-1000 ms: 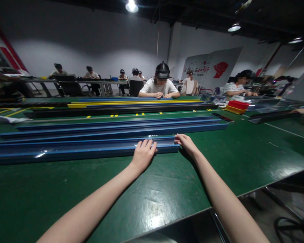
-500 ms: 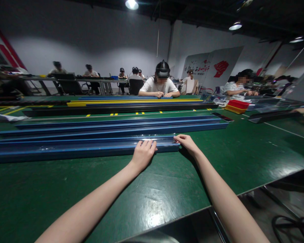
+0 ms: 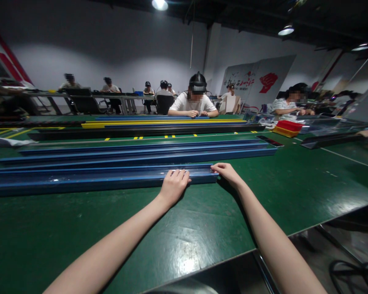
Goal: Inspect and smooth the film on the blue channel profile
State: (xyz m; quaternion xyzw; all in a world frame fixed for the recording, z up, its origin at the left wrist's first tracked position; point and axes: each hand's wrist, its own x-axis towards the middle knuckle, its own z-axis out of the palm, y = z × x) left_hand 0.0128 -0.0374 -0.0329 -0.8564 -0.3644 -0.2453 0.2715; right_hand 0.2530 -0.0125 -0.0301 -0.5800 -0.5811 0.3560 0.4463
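Observation:
A long blue channel strip (image 3: 88, 176) with raised edges lies across the near part of the green table. Clear, shiny plastic film (image 3: 199, 169) shows inside it toward the right end. My left hand (image 3: 175, 183) grips the near edge of this strip, fingers bent over into the channel, thumb side hidden. At the strip's right end, my right hand (image 3: 226, 171) is closed in a pinch at the far corner, where the film's end appears to be; the fingertips hide most of it. More blue channel strips (image 3: 171, 157) lie parallel just behind.
Black strips (image 3: 159, 131) and yellow strips (image 3: 125, 123) lie farther back. A phone (image 3: 270, 141), red and yellow trays (image 3: 286, 128) and a dark channel (image 3: 328, 141) are on the right. A co-worker (image 3: 196, 100) sits opposite. The table edge (image 3: 214, 267) runs close in front.
The clear film near my hands appears lower and flatter in the channel than before. Both hands have barely moved. The co-worker opposite has shifted their hands slightly apart.

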